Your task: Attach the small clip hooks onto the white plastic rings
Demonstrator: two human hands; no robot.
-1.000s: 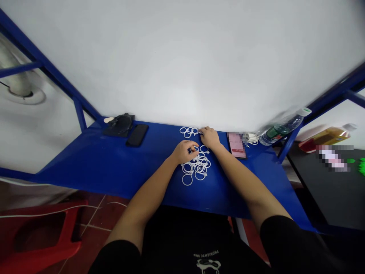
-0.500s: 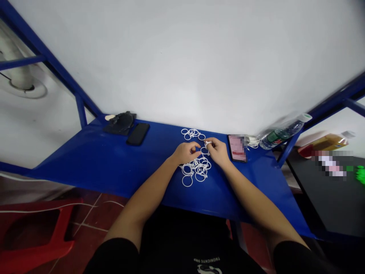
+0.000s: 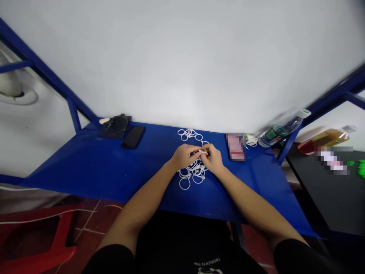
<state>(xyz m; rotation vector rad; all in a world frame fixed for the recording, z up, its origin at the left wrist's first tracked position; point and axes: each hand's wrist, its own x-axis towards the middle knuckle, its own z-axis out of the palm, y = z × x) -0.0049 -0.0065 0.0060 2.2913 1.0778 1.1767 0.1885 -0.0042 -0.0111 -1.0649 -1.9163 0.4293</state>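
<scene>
Head view: left hand [image 3: 184, 156] and right hand [image 3: 213, 159], fingertips together, pinch one white ring [image 3: 204, 152], probably to steady it.

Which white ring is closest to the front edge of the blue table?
The white ring sticking out at the pile's front-left corner; every other ring in view is farther back, toward the wall.

I see a white wall [image 3: 182, 68], brightest low in the middle, rising behind a blue table [image 3: 91, 163], with blue bars [image 3: 48, 73] slanting at both sides. From my end, a red stool [image 3: 64, 234] shows at left above red tiles [image 3: 91, 220], a dark desk [image 3: 327, 194] at right.
</scene>
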